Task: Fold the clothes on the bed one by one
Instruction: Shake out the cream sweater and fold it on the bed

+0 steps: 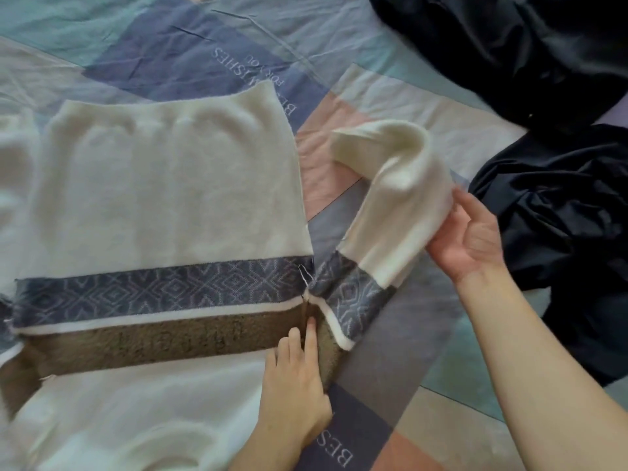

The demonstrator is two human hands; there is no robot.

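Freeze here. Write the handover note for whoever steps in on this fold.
Left hand: fingers flat, pressing the sweater at its armpit seam.
Right hand: holding the sleeve, lifted off the bed.
Sweater lies spread flat; dark clothes sit heaped at the far right.
Done: sweater laid out.
Left: fold the sleeve in, finish the sweater, then the dark clothes.

Home bedroom, patchwork bedsheet (343,385) covering a bed, sweater (163,198) and dark clothes (543,62) spread on it
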